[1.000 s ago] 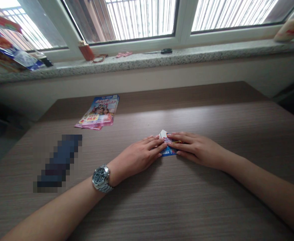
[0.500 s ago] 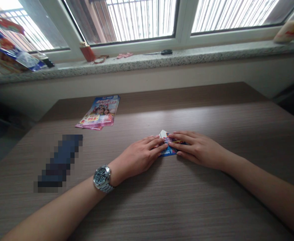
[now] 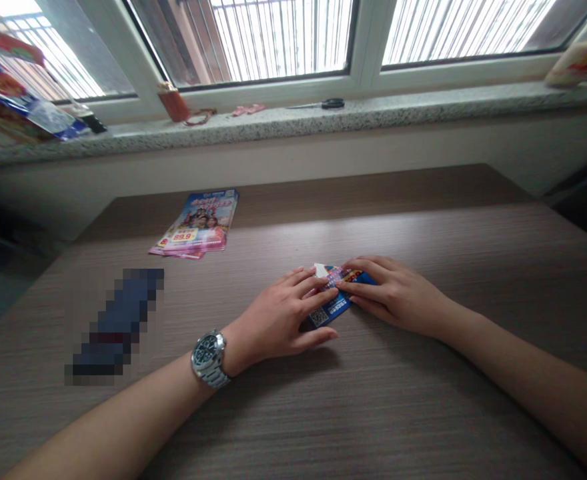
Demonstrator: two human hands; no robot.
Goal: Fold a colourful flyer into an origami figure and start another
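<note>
Compared with a second ago, we see the folded paper (image 3: 339, 307) turned at a slant on the table (image 3: 293, 420), with a printed square code (image 3: 318, 316) now showing at its near left corner. It lies flat between our two hands, touching both. Our left hand (image 3: 281, 313), wearing the watch (image 3: 208, 353), is opened wider than before: its fingers lie spread over the paper, while the thumb, earlier tucked in, now sticks out clear of it. Our right hand (image 3: 393, 293) is half curled, fingertips resting on the paper's right part; we cannot tell whether it pinches an edge. The stack of flyers (image 3: 201, 223), well apart to the left, stays where it was.
</note>
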